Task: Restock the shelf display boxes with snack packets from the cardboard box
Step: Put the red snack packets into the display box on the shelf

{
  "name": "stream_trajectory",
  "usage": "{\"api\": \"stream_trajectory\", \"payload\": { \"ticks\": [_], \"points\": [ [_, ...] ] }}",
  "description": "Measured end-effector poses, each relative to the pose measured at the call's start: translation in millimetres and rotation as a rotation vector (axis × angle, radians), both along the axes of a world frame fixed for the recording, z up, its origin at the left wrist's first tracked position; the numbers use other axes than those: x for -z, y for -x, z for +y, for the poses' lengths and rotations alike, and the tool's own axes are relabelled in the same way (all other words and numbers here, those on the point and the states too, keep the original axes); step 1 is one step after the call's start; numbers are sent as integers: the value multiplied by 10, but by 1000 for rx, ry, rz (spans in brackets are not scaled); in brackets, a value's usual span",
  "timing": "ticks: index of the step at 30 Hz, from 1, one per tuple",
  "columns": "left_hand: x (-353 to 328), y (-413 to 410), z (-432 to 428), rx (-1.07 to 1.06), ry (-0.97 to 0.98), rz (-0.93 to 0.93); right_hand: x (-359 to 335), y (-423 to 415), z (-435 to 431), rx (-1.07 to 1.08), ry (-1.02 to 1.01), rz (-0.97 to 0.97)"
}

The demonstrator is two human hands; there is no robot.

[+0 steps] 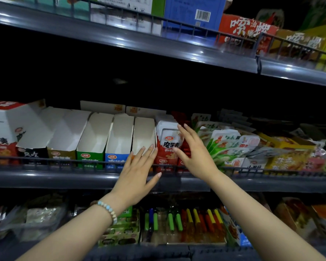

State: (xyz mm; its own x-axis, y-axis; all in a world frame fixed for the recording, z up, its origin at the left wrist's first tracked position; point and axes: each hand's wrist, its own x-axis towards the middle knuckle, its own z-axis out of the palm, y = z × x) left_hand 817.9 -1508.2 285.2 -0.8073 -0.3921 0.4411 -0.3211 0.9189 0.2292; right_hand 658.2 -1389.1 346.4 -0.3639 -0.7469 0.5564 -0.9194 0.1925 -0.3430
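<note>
A row of open display boxes stands on the middle shelf: black [31, 146], gold [64, 142], green [94, 140], blue [119, 138] and one more white-walled box [143, 134], all showing bare white insides. Right of them a stack of red and white snack packets [167, 144] stands upright. My left hand [137, 172] lies flat with straight fingers against the front of the white-walled box, beside the packets. My right hand [193, 151] is spread with straight fingers on the right side of the packet stack. The cardboard box is out of view.
A wire rail [64, 162] runs along the middle shelf front. Loose green, white and yellow packets [239, 147] pile to the right. A large red and white box [2, 129] stands far left. The shelf above [120, 40] holds cartons; the shelf below holds coloured stick snacks [186, 223].
</note>
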Motion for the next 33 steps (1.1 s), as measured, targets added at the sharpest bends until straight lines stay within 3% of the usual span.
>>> {"api": "stream_trajectory", "payload": {
  "ticks": [5, 12, 23, 33],
  "points": [
    [323, -452, 71, 3, -17, -8, 447, -587, 228, -79, -65, -125],
    [1481, -1272, 87, -64, -190, -216, 1651, -1296, 300, -98, -412, -309],
    [2657, -2056, 72, -259, -398, -504, 3225, -1915, 128, -61, -742, -652],
    [3593, -2343, 141, -286, -690, -634, 4271, -2242, 346, 264, -809, -1213]
  ]
}}
